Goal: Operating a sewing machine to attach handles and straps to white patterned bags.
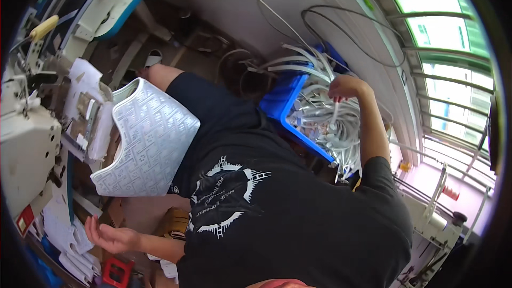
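- Two hands are showing, both belonging to a person in a black printed T-shirt [277, 208] who is leaning far over.
- The right hand [345, 86] is reaching into a blue plastic crate [288, 98] on the floor, its fingers closing in a pinch around a white strip [334, 117] drawn from the tangle of white strips [325, 128] filling the crate.
- The left hand [109, 236] is hanging open, palm up and fingers loosely curled, holding nothing, just above a red object [117, 272] I cannot identify.
- A white quilted panel [146, 146], curved like a bag side, is resting between the person's torso and a sewing machine [29, 138] at the left.
- Black cables [341, 26] are looping along the wall beside a barred window [453, 58].
- To do this well, I judge the pinch should be staying on a single strip, lifting it straight up so its neighbours are not snagging and dragging out of the crate.
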Demonstrator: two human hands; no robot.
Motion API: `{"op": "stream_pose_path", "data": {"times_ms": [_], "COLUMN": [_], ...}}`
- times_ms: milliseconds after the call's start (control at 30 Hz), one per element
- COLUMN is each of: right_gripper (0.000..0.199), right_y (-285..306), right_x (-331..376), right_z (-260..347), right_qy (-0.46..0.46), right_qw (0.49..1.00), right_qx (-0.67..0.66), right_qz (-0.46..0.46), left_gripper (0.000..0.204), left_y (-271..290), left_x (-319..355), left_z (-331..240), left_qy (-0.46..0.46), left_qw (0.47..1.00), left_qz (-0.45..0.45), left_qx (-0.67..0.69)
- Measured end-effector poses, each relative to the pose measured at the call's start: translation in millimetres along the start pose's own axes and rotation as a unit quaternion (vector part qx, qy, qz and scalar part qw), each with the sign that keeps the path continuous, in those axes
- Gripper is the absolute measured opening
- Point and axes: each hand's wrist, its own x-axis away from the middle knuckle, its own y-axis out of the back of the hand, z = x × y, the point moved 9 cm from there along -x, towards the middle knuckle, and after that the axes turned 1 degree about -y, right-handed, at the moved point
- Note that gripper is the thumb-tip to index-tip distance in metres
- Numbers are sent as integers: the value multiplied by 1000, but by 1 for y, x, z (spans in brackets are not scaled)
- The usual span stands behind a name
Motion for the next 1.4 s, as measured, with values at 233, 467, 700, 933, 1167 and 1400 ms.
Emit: {"op": "stream_pose_path", "data": {"times_ms": [233,467,700,933,1167,1400], "right_gripper": [31,30,31,35,36,16], "right_y": [-96,-58,-122,-89,-82,29], "right_x": [32,54,31,42,38,170], "right_z": [-86,-142,-150,-150,-138,-119], "right_qy": [-150,-158,-135,-175,-23,198], "right_qw": [986,927,982,955,933,825], "right_qx": [-42,-26,-97,-36,-48,-368], "right_qz": [-54,-339,-91,-236,-356,-381], "left_gripper": [27,28,28,23,21,19], "left_y": [-126,-204,-223,-227,-229,-249], "left_x": [-16,10,35,50,60,77], "left_z": [-113,-209,-245,-261,-267,-236], "left_qy": [-191,-249,-296,-307,-308,-276], "left_qw": [952,854,800,782,772,766], "left_qz": [217,419,475,499,504,535], "left_qx": [104,184,217,213,234,223]}}
